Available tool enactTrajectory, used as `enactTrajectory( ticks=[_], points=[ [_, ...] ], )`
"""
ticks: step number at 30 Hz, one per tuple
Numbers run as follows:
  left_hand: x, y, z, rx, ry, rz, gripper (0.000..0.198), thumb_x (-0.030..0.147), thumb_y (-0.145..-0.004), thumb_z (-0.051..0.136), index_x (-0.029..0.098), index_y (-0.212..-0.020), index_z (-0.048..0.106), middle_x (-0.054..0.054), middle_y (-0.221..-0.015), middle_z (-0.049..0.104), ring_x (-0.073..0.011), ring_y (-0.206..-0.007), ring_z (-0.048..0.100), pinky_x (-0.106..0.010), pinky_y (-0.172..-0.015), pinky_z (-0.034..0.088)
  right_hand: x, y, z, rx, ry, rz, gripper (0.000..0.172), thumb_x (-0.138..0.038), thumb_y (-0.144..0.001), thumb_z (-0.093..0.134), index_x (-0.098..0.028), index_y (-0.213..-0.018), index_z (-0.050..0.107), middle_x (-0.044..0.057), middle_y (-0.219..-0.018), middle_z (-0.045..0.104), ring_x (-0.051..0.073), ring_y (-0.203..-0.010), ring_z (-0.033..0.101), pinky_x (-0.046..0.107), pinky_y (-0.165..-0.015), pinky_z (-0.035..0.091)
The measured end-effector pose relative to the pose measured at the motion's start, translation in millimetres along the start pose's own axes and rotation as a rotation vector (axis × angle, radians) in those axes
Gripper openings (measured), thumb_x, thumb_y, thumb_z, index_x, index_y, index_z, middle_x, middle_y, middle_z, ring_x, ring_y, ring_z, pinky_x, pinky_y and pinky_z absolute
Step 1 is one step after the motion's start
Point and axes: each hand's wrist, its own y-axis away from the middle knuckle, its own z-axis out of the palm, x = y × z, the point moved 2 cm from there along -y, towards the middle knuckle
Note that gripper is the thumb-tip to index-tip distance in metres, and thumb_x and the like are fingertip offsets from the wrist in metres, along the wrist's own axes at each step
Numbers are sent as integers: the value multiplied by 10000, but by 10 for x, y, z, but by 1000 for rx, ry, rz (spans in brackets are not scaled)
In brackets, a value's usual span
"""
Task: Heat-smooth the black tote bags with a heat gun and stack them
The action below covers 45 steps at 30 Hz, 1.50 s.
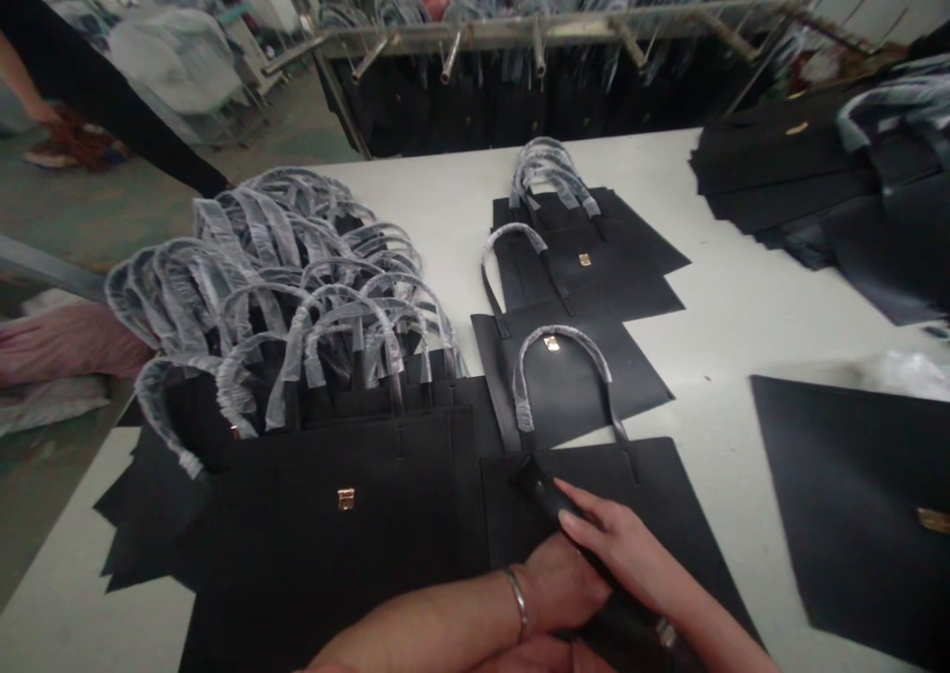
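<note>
My left hand [556, 584], with a metal bangle [518, 602] on its wrist, wraps around a black rolled strap [586, 544] at the bottom of the view. My right hand [619, 544] lies across the same strap, its fingers pressing on it. Under both hands lies a flat black tote bag [594, 490]. To the left, a stack of black tote bags [345, 515] with gold clasps overlaps it, their handles wrapped in clear film. Several more bags lie in a row beyond my hands. My left hand partly hides the strap.
The bags lie on a white table [742, 327]. A black bag [853, 505] lies to the right, with a black pile [787, 173] behind it. A metal rack [549, 32] holds hanging bags at the back. A co-worker's arm [26, 84] shows at the upper left.
</note>
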Motion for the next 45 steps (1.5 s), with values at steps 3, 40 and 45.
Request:
enactTrajectory(
  ticks=[3,40,45],
  points=[
    [-9,-9,-59,43,16,25,272,216,-950,479,155,-1174,619,-74,-1219,647,-198,-1229,518,-307,-1056,392,12,73,-94,67,-63,11,681,-549,-834,543,-145,-1381,510,85,-1401,539,276,-1299,490,425,-1144,314],
    [26,74,-212,79,63,82,304,202,-973,392,172,-1200,591,-74,-1282,606,-200,-1286,471,-336,-1105,363,-265,143,-209,211,-175,-28,685,-547,-822,595,-171,-1388,505,89,-1269,652,258,-1159,604,369,-1015,465],
    [-169,287,-555,401,-136,-490,589,258,-887,594,167,-1421,363,-142,-1447,418,-311,-1376,327,-543,-1157,244,-31,560,-601,396,-282,231,950,-704,-754,576,-168,-1493,313,-19,-532,618,191,-494,600,295,-482,475]
  ],
)
